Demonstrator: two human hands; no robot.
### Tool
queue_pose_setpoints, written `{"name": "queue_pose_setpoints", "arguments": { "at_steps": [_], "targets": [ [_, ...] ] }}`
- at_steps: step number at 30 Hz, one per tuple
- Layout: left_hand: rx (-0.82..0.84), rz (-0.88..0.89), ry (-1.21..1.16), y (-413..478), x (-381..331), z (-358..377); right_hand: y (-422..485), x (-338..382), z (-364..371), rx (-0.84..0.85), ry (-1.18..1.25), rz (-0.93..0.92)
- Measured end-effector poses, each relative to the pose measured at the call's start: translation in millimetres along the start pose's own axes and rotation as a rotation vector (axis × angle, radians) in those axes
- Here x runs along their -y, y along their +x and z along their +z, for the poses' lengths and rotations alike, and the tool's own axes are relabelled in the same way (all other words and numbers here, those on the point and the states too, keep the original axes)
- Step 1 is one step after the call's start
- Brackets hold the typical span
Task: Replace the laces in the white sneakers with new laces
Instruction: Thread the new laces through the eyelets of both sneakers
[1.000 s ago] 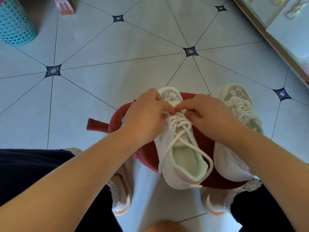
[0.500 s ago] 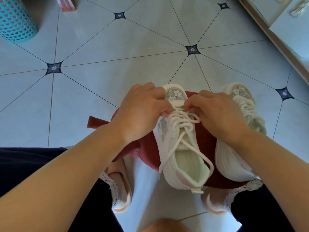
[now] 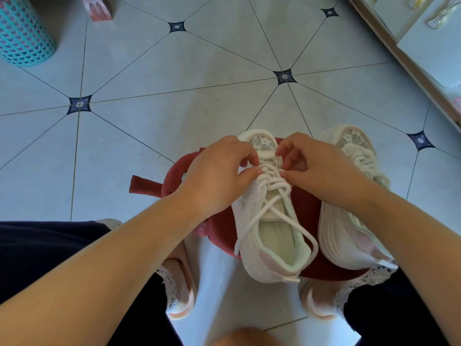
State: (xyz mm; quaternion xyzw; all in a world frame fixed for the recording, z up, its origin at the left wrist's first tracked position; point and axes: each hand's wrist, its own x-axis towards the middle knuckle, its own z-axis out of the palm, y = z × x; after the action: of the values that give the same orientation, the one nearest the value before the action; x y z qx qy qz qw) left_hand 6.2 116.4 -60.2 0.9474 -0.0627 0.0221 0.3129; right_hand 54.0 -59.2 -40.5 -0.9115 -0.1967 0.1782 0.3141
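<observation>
Two white sneakers stand toe-away on a red stool [image 3: 309, 211]. The left sneaker [image 3: 269, 236] carries a thick white lace [image 3: 272, 186] crossed over its tongue, both loose ends trailing back past the heel opening. My left hand [image 3: 219, 178] pinches the lace at the sneaker's left eyelets near the toe. My right hand [image 3: 316, 168] pinches it on the opposite side. The right sneaker [image 3: 349, 221] is laced and sits beside it, partly covered by my right forearm.
The stool stands on a pale tiled floor [image 3: 174, 71] between my feet in pink slippers [image 3: 182, 288]. A teal perforated basket [image 3: 22, 33] is at the far left, a pink object [image 3: 99, 7] behind it. A low shelf edge [image 3: 404, 58] runs along the right.
Both hands have shifted toward the toe end of the left sneaker and drawn slightly apart, their fingertips now at the lowest lace crossings. The sneakers have stayed in place.
</observation>
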Motion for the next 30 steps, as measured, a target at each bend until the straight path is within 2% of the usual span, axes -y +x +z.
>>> {"name": "queue_pose_setpoints", "arguments": {
  "at_steps": [4,6,9,12,16,19,23,27,30],
  "targets": [
    [0.085,0.036,0.128,0,-8,-6,3,0,0,-0.057,0.038,0.032],
    [0.074,0.065,0.196,-2,-12,-6,4,0,0,-0.072,0.073,0.049],
    [-0.029,0.077,0.17,-5,-14,-6,2,1,1,-0.07,0.022,0.06],
    [0.004,-0.024,0.145,-6,-11,-4,-1,4,1,-0.054,-0.039,0.044],
    [-0.003,-0.095,0.018,-6,-8,-3,-3,13,1,-0.03,-0.004,0.053],
    [0.043,-0.077,0.065,-4,-9,-1,1,17,4,0.013,-0.108,0.01],
    [0.055,-0.002,0.074,-2,-8,2,10,14,9,-0.066,-0.163,0.018],
    [0.016,0.062,0.105,-5,-5,2,6,17,11,-0.098,0.029,0.061],
    [-0.019,0.1,0.208,-7,-9,2,1,19,12,-0.118,0.302,0.154]
  ]
}}
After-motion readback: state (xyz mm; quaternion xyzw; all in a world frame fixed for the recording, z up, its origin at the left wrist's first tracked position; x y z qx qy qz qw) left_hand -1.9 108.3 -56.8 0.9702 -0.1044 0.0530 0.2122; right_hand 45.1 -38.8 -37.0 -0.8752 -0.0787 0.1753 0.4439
